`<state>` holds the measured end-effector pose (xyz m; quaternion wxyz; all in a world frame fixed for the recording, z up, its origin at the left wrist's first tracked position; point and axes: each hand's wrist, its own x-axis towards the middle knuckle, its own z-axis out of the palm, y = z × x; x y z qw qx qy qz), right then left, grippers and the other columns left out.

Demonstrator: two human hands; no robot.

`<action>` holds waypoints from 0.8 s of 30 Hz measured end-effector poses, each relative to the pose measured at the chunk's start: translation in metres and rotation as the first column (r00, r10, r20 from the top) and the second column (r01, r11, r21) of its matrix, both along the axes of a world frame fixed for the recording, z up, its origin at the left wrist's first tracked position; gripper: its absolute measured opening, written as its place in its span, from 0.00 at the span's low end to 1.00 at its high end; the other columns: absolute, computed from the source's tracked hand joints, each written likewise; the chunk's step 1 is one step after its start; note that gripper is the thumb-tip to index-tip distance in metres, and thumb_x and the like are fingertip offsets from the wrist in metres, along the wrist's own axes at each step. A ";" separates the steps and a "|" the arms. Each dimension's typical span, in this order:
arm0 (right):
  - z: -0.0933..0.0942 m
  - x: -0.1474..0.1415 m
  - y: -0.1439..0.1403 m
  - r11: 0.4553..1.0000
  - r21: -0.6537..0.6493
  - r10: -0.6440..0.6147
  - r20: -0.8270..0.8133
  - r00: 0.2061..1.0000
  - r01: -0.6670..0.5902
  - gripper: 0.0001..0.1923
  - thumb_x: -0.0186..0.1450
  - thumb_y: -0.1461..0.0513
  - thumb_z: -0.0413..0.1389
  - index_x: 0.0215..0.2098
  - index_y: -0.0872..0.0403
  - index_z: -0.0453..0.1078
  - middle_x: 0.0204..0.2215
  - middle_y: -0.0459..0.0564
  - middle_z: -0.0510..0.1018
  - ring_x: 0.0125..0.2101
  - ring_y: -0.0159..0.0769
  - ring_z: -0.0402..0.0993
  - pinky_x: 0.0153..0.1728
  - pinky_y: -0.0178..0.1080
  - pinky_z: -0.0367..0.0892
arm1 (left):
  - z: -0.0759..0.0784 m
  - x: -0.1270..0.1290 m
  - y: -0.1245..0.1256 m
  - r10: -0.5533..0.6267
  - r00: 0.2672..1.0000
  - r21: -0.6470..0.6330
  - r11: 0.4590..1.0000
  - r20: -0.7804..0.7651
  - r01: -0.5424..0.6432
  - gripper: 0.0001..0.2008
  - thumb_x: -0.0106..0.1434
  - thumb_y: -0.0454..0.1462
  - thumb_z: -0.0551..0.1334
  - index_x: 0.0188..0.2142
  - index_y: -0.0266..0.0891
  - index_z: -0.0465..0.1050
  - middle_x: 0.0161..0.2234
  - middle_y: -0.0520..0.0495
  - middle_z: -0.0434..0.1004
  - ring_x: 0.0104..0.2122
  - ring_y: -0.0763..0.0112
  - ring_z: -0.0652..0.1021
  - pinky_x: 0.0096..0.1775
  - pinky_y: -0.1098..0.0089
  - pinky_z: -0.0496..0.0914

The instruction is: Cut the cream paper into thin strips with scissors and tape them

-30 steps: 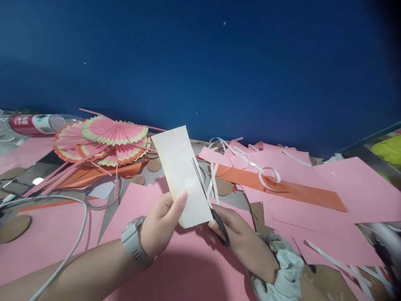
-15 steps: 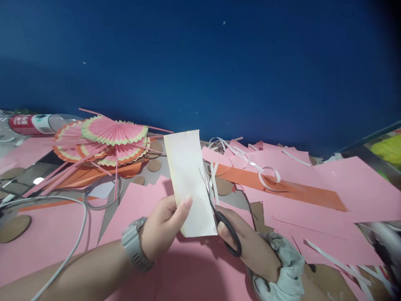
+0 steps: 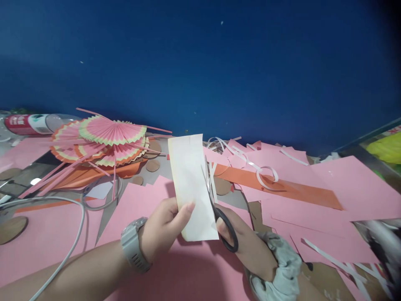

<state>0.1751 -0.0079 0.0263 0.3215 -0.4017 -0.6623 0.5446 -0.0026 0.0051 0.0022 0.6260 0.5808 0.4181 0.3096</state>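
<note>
My left hand [image 3: 163, 228], with a grey watch on the wrist, pinches the lower left edge of a cream paper strip [image 3: 191, 184] held upright above the table. My right hand [image 3: 244, 242], with a grey scrunchie on the wrist, grips black-handled scissors [image 3: 219, 209]. The blades run up along the strip's right edge, slightly apart, with the paper between them.
Pink paper sheets [image 3: 328, 188] and an orange strip [image 3: 282, 188] cover the table. Folded pink paper fans [image 3: 106, 142] are stacked at the back left, near a red-labelled bottle [image 3: 28, 123]. A white cable [image 3: 72, 234] loops at left. White paper trimmings [image 3: 260, 167] lie scattered. A blue wall stands behind.
The paper strip has turned more upright and shifted right. The scissors have moved up along its right edge, and my right hand has drawn a little lower and rightward.
</note>
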 end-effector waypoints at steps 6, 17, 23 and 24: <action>-0.004 0.002 -0.003 0.999 -0.038 0.016 -0.071 0.997 -0.019 0.15 0.66 0.59 0.51 0.49 0.35 0.66 0.42 0.39 0.76 0.44 0.43 0.69 0.42 0.41 0.67 | 0.000 0.001 0.001 -0.009 1.000 -0.013 1.000 0.002 0.009 0.25 0.65 0.50 0.49 0.27 0.31 0.71 0.23 0.45 0.72 0.23 0.73 0.71 0.25 0.74 0.65; -0.008 0.002 -0.003 0.996 -0.090 0.008 -0.074 0.997 -0.015 0.16 0.66 0.50 0.47 0.49 0.39 0.67 0.44 0.43 0.75 0.42 0.45 0.69 0.43 0.42 0.66 | -0.002 -0.001 0.000 -0.013 0.999 -0.028 1.000 0.041 0.014 0.23 0.66 0.48 0.49 0.31 0.31 0.73 0.25 0.45 0.73 0.25 0.72 0.72 0.27 0.74 0.66; -0.011 0.002 -0.004 0.999 -0.043 -0.027 -0.047 0.999 0.025 0.16 0.66 0.50 0.47 0.51 0.38 0.66 0.41 0.42 0.76 0.41 0.43 0.70 0.41 0.40 0.69 | -0.002 0.000 0.000 -0.013 0.997 -0.028 0.999 0.071 0.015 0.23 0.66 0.47 0.49 0.32 0.31 0.74 0.25 0.45 0.75 0.24 0.73 0.73 0.27 0.76 0.67; -0.012 0.002 -0.004 0.999 -0.032 -0.031 -0.031 0.999 0.030 0.17 0.66 0.50 0.47 0.51 0.38 0.66 0.40 0.42 0.77 0.39 0.43 0.70 0.41 0.40 0.69 | -0.002 0.000 0.000 -0.012 0.997 -0.027 1.000 0.077 0.014 0.23 0.66 0.47 0.49 0.31 0.31 0.74 0.25 0.45 0.75 0.24 0.73 0.73 0.27 0.76 0.67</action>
